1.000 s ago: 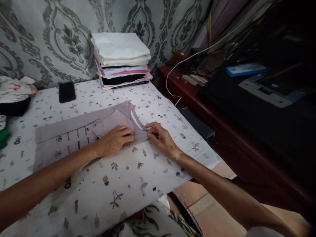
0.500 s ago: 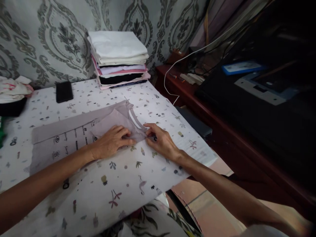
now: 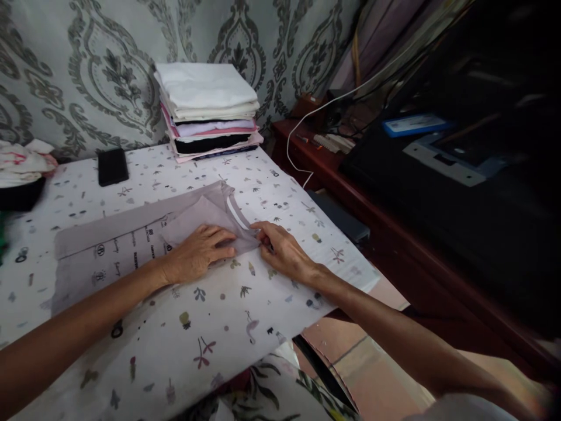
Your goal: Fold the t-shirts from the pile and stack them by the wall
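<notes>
A greyish-mauve shirt point(image 3: 127, 234) with dark printed lettering lies partly folded on the patterned white cloth point(image 3: 175, 351) of the table. Its white-edged collar faces right. My left hand point(image 3: 199, 251) rests on the folded fabric left of the collar, fingers stretched out and slightly curled at the tips. At the collar's lower corner, my right hand point(image 3: 280, 245) pinches the shirt between thumb and index finger.
Behind the shirt stands a stack of folded clothes point(image 3: 208, 88). A black phone point(image 3: 113, 166) lies left of it, with crumpled clothes point(image 3: 21, 166) at the far left. On the right are a reddish-brown cabinet point(image 3: 324, 158), a white cable point(image 3: 291, 140) and a blue-edged item point(image 3: 414, 124).
The view has shifted slightly. Both hands stay at nearly the same places on the shirt, with the right thumb and index finger a little closer in on the collar corner.
</notes>
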Action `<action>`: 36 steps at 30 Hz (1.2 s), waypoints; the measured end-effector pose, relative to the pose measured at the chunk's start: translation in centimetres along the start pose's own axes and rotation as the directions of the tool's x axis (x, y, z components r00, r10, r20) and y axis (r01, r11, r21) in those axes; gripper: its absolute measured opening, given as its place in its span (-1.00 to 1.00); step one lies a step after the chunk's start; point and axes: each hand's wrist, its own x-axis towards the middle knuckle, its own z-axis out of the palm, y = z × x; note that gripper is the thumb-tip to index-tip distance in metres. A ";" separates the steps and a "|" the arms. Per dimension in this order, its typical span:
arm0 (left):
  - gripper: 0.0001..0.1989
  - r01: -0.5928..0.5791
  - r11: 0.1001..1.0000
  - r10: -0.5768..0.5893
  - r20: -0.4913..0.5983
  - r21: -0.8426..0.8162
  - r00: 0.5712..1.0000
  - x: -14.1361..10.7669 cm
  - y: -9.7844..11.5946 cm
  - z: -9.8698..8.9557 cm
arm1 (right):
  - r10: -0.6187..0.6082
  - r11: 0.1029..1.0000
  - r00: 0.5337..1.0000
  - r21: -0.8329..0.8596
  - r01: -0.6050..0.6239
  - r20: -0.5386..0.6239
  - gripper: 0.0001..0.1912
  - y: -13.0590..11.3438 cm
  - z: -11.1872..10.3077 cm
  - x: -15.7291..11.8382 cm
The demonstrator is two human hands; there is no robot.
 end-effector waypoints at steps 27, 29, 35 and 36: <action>-0.71 0.008 1.000 -0.007 0.039 -0.018 0.999 0.1 -0.2 -0.1 | -0.056 0.982 0.998 -0.182 0.049 -0.031 -0.83 1.0 0.2 -0.4; -0.65 0.031 0.999 -0.030 0.072 -0.017 0.997 0.4 0.0 -0.5 | -0.028 0.987 0.999 -0.162 0.022 -0.035 -0.84 1.0 0.3 -0.3; -0.60 0.054 0.995 -0.061 0.094 0.078 0.994 1.8 0.6 -0.8 | 0.082 0.993 0.995 -0.074 -0.087 -0.060 -0.89 0.5 0.0 0.0; -0.60 0.052 0.994 -0.059 0.080 0.096 0.995 1.9 0.6 -0.6 | 0.094 0.993 0.994 -0.064 -0.098 -0.056 -0.90 0.5 -0.1 0.0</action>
